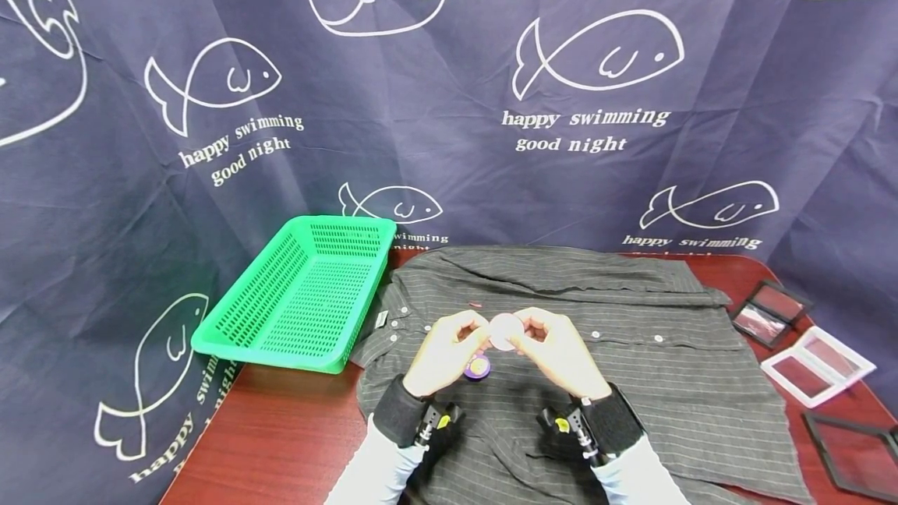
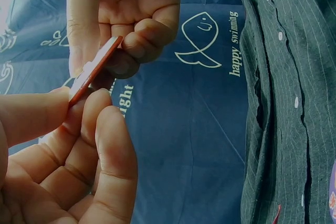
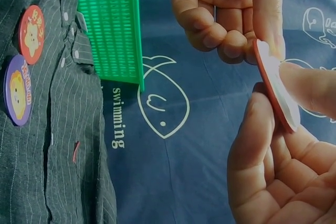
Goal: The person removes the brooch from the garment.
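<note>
A round pin badge (image 1: 506, 331), white on its back and red at its edge, is held up over the shirt between both hands. My left hand (image 1: 443, 351) pinches one side of it between thumb and fingers. From the opposite side my right hand (image 1: 561, 351) pinches it the same way. In the wrist views the badge stands tilted, its white side against the thumbs. Below lies a dark pinstriped shirt (image 1: 687, 388), spread out. A purple badge (image 3: 18, 90) and a red badge (image 3: 31, 34), both with cartoon faces, lie on the shirt.
A green plastic basket (image 1: 337, 365) stands at the left of the red-brown table (image 1: 281, 427). Several small frames, among them a white one (image 1: 817, 365) and a black one (image 1: 856, 454), lie along the right edge. A dark curtain (image 1: 449, 131) with fish drawings hangs behind.
</note>
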The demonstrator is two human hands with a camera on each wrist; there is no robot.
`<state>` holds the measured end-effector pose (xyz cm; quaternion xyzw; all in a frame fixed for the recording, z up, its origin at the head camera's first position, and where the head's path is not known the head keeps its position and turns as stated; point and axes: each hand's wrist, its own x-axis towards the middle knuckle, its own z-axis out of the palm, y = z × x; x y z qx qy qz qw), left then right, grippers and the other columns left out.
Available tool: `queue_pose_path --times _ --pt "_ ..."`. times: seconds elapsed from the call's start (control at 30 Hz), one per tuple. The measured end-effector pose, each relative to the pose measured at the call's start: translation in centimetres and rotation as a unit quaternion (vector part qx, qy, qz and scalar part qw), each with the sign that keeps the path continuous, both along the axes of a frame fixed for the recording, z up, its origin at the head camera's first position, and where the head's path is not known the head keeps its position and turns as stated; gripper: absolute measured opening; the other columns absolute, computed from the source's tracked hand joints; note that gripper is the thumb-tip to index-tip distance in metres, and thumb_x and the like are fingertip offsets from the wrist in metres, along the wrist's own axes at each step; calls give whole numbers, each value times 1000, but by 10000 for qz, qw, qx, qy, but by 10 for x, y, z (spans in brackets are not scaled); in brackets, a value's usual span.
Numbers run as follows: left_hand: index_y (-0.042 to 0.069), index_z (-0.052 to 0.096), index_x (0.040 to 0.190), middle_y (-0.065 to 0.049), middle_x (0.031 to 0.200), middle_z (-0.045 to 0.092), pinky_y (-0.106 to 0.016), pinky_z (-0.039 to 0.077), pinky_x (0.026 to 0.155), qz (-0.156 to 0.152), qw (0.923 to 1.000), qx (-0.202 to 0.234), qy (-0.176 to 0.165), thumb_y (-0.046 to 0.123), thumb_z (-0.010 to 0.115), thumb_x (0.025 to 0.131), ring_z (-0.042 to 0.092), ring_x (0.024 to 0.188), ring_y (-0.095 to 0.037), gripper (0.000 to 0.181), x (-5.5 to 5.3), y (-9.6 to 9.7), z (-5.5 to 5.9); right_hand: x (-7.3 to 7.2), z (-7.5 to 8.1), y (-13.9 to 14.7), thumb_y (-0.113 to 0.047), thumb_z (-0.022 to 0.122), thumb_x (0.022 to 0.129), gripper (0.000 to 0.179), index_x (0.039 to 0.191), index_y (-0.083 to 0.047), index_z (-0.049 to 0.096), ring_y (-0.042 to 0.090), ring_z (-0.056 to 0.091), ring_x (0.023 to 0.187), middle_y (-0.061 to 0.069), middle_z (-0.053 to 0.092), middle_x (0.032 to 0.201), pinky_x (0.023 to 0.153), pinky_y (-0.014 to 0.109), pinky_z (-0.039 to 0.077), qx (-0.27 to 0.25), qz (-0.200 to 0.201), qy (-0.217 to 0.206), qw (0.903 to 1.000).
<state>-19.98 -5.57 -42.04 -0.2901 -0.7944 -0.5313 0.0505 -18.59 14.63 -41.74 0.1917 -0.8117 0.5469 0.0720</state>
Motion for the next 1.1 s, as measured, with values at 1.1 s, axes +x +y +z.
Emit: queue_pose_path --times 1.1 --pt "-4 67 91 -22 76 65 -23 51 59 -141 9967 512 -615 10 61 95 58 63 -3 16 2 -5 8 12 14 22 -2 73 85 21 104 -12 72 0 65 83 6 74 95 75 15 52 43 -502 1342 9897"
